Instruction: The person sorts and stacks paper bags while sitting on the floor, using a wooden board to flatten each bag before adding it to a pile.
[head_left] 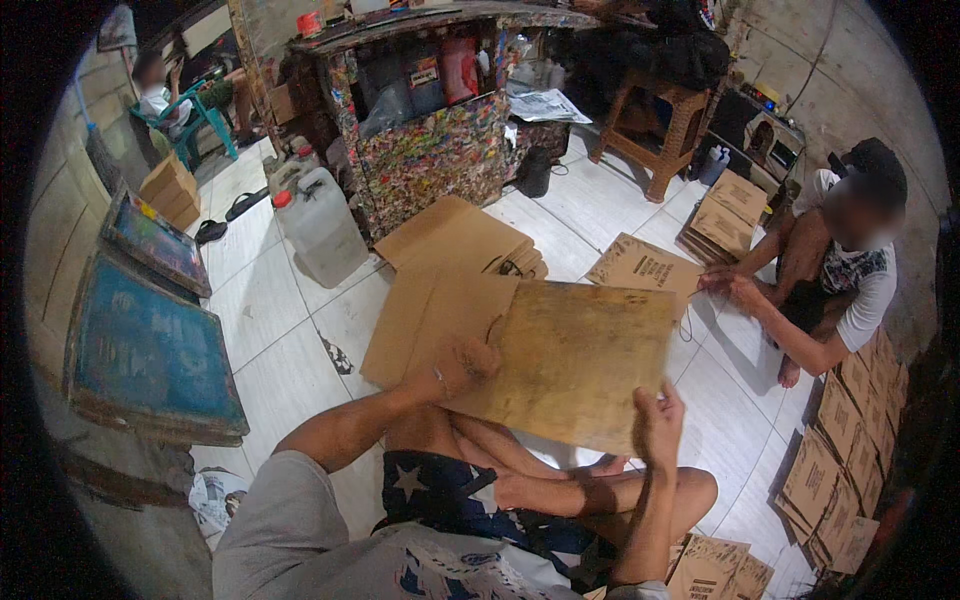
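I sit on the tiled floor and hold a worn brown board (575,360) flat above my crossed legs. My left hand (458,368) grips its near left edge. My right hand (658,418) grips its near right corner, thumb on top. Beyond the board lies a stack of large brown paper sheets (440,270) on the floor. To my right a seated person presses both hands (725,285) on a printed brown paper bag (640,265).
Stacks of brown paper bags lie at the right (845,450), at the back right (728,212) and by my knee (715,570). A white jerrycan (320,230) stands ahead left. Two blue screen frames (150,350) lean at the left. A patterned counter (430,150) and a wicker stool (660,130) stand behind.
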